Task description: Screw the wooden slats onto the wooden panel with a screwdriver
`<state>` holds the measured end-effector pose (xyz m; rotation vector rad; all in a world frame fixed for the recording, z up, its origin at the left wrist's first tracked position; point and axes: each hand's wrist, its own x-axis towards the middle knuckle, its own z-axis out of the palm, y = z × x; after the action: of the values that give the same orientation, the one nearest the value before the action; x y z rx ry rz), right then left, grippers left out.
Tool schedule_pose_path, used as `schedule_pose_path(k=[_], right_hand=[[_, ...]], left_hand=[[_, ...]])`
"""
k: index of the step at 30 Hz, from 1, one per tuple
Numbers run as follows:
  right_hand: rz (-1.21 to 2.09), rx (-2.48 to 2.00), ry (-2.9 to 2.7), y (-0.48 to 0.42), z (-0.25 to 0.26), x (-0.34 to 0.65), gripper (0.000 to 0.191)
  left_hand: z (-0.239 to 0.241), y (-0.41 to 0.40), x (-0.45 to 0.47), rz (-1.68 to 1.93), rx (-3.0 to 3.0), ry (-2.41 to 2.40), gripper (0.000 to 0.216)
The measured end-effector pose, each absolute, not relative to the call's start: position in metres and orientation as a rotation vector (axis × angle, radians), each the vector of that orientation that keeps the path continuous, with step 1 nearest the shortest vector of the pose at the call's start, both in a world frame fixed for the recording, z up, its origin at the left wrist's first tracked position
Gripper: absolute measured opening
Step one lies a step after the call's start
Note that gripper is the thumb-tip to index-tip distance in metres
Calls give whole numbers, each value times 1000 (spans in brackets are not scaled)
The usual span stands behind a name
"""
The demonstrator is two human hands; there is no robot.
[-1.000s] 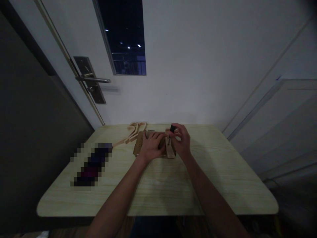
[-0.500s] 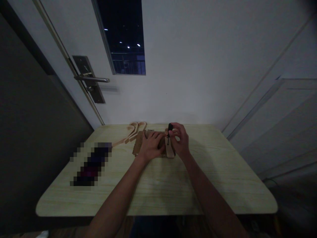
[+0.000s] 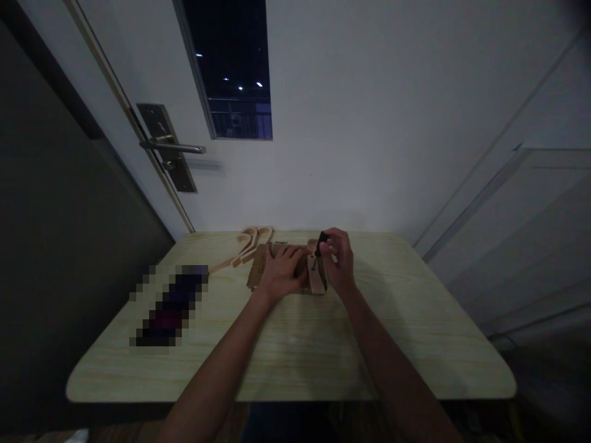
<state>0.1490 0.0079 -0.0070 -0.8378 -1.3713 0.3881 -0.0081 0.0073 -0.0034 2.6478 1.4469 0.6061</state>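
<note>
My left hand (image 3: 282, 272) lies with fingers spread over a brown cardboard-like piece (image 3: 257, 274), pressing it to the table. Along the right end of that piece sits a pale wooden strip (image 3: 316, 280). My right hand (image 3: 340, 258) is closed around the black handle of a screwdriver (image 3: 322, 243). The screwdriver leans, its handle up and to the right, with its thin shaft pointing down at the wooden strip. Whether the tip touches a screw is too small to tell.
Curved pale wooden pieces (image 3: 249, 245) lie at the back left of the light wood-grain table (image 3: 305, 351). A blurred-out dark object (image 3: 170, 307) rests on the left. Behind the table stands a white door (image 3: 346, 123) with a metal handle (image 3: 178, 147).
The screwdriver's handle has tipped to the right, and the right hand has shifted slightly with it. My left hand stays in place on the brown piece.
</note>
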Motion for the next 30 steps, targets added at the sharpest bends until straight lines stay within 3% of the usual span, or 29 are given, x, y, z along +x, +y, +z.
schedule_pose_path(k=[30], right_hand=[[450, -844, -1424, 8, -9, 149, 24]], left_hand=[[-3, 7, -8, 619, 2650, 1438, 39]])
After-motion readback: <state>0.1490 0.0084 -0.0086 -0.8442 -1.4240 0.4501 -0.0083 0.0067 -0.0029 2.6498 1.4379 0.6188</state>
